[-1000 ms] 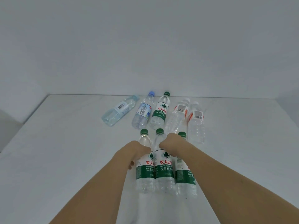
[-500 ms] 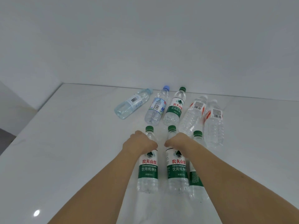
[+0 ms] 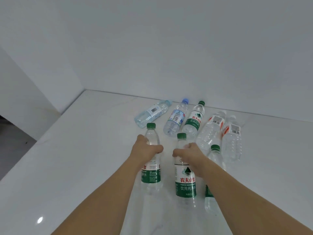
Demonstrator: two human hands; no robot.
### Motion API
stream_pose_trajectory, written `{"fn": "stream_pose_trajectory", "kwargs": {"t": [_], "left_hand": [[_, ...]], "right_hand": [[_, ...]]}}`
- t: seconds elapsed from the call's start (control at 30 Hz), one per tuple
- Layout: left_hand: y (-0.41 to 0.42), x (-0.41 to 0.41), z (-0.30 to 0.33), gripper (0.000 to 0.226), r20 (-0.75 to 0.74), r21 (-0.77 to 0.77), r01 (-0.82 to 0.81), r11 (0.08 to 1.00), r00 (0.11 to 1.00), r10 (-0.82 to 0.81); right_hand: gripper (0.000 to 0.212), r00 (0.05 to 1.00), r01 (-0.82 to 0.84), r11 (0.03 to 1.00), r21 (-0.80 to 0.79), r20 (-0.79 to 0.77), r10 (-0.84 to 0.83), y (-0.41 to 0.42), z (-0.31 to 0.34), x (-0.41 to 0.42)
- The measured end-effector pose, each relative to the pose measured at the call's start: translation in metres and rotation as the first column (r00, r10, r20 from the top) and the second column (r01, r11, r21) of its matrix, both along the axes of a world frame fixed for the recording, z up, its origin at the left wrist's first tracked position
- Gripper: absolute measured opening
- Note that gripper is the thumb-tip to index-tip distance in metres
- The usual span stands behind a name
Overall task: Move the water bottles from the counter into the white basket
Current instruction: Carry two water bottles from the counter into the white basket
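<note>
White glossy counter [image 3: 71, 167]; six bottles lie flat: five at back [image 3: 192, 120], one near right [image 3: 213, 167].

we count eight water bottles on the counter [image 3: 71, 167]. four have green caps and green labels [image 3: 151, 173] [image 3: 185, 184] [image 3: 214, 167] [image 3: 194, 120]. two have red and white labels [image 3: 211, 129] [image 3: 232, 139]. one has a blue cap [image 3: 176, 118]. one is pale blue [image 3: 152, 112]. we see two hands [image 3: 146, 150] [image 3: 190, 154].
</note>
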State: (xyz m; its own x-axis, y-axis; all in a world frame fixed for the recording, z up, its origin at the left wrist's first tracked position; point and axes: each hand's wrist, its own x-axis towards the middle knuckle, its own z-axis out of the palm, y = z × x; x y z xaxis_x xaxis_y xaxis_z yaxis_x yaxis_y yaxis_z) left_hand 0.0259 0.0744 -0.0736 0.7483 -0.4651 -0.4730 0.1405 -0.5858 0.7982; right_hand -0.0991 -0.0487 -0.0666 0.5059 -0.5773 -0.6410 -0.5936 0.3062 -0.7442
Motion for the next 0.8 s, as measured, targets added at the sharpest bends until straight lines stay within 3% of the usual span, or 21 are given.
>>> {"fn": "stream_pose_trajectory", "kwargs": {"t": [0.1, 0.2, 0.33, 0.5, 0.8], "left_hand": [[0.018, 0.002, 0.045, 0.064, 0.058, -0.134, 0.027, 0.991, 0.998, -0.019], [0.047, 0.007, 0.115, 0.051, 0.194, -0.275, -0.056, 0.960, 0.974, 0.113], [0.106, 0.012, 0.231, 0.053, 0.310, -0.420, -0.164, 0.893, 0.899, 0.311], [0.202, 0.008, 0.342, 0.036, 0.393, -0.519, -0.254, 0.816, 0.777, 0.491], [0.398, -0.024, 0.444, 0.036, 0.516, -0.633, -0.414, 0.654, 0.404, 0.755]], "right_hand": [[0.041, 0.989, -0.022, 0.995, -0.098, 0.145, 0.036, 0.017, 0.042, 0.010], [0.028, 0.949, 0.014, 0.984, -0.179, 0.313, 0.043, 0.041, 0.106, 0.025], [0.022, 0.881, 0.029, 0.957, -0.290, 0.459, 0.113, 0.086, 0.208, 0.039], [0.019, 0.757, -0.030, 0.920, -0.390, 0.593, 0.276, 0.153, 0.318, 0.052], [0.017, 0.498, -0.177, 0.875, -0.451, 0.725, 0.475, 0.336, 0.420, 0.097]]}}
